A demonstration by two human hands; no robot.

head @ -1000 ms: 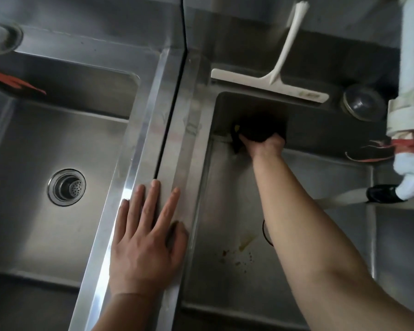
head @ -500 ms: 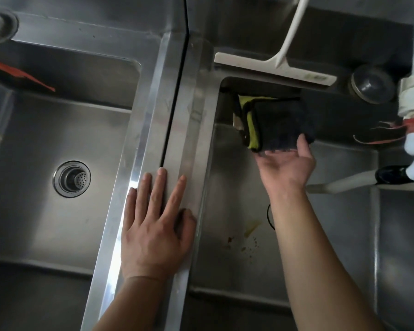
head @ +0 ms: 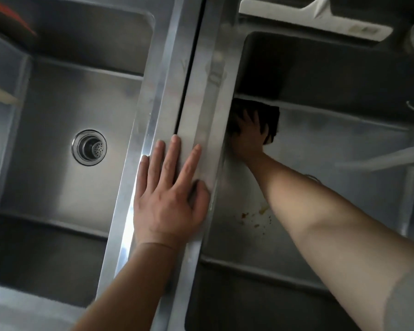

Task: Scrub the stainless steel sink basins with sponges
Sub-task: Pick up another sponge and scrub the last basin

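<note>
Scrubbing pad: I see the dark sponge (head: 268, 118) in the right basin (head: 344, 149), in the far left corner where the floor meets the back wall and the left side wall.
Right grip: my right hand (head: 247, 137) lies flat on the sponge, fingers spread and fairly straight, pressing it down rather than curling round it.
Left grip: my left hand (head: 170, 194) is spread flat on the steel divider (head: 196, 91) between the basins, holding nothing, just bracing.
Key relation: the brown stains (head: 256, 215) on the basin floor lie nearer to me than the sponge, partly beside my forearm.
Next move, as I judge it: draw the sponge back along the left wall toward the stains; the right hand is the one to do it.
Left basin: its drain (head: 89, 147) is bare of any sponge.
</note>
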